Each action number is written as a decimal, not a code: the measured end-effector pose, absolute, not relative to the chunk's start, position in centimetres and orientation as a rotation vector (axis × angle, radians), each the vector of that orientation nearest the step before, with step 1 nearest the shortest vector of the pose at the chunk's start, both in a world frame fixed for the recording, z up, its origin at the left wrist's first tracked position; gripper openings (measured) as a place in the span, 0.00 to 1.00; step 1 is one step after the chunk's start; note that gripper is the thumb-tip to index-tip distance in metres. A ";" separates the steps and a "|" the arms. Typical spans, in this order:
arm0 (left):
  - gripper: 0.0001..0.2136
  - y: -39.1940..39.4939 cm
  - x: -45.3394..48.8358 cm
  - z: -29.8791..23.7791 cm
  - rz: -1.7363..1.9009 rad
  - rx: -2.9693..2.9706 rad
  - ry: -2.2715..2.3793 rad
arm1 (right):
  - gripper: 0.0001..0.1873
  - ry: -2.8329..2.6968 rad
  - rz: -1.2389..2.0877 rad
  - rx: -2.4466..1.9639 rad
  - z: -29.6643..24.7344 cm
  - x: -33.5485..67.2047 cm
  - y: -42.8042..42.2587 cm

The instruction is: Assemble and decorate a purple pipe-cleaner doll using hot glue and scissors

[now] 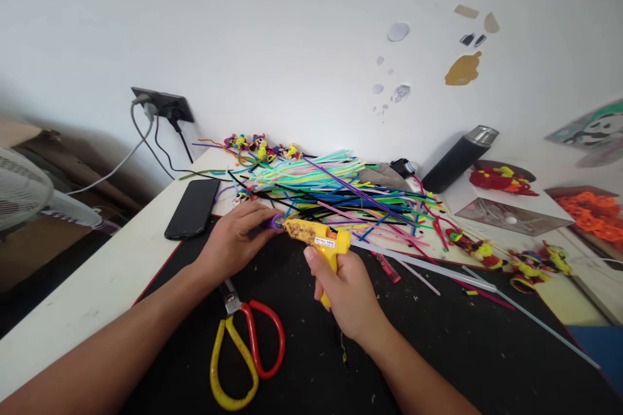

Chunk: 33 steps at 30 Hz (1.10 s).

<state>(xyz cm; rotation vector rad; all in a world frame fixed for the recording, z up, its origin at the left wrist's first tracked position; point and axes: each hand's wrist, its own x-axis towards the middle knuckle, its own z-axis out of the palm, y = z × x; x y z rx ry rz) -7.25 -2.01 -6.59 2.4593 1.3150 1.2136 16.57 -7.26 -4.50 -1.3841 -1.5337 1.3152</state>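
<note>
Your right hand (pixel 348 292) was wrapped around the handle of the yellow glue gun (pixel 318 235), thumb along its near side, a hold that seemed meant for steering the nozzle. Its fingers covered the place where a trigger would sit, so I cannot tell whether you were squeezing. Your left hand (pixel 238 233) was narrowed to a pinch on a small purple piece (pixel 275 222), right at the nozzle end of the glue gun; whether the two touched could not be made out. Gripping it from the side away from the glue gun probably steadied it and spared your fingertips the heat.

A glue stick (pixel 433 264) jutted from the rear of the glue gun, off to the right, so its length pointed away from your left hand. The black mat (pixel 403 343) lay beneath the glue gun, likely shielding the table (pixel 121 272) from drips. The scissors (pixel 250 334) rested left of the glue gun and nearer you, handles your way, presumably for an easy pick-up. Beyond the glue gun you had a heap of pipe cleaners (pixel 316 172), reachable yet out of your forearms' path. The phone (pixel 192 209) lay farther left of the glue gun.
</note>
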 end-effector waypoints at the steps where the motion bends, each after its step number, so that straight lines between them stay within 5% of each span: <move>1: 0.11 -2.0 -7.2 -6.6 1.215 2.447 1.321 | 0.35 -1.535 1.318 -1.383 -4.5 16.6 -7.3; 33: 0.15 -2.0 -7.1 -6.4 1.302 2.292 1.378 | 0.35 -1.520 1.333 -1.405 -4.3 16.7 -7.2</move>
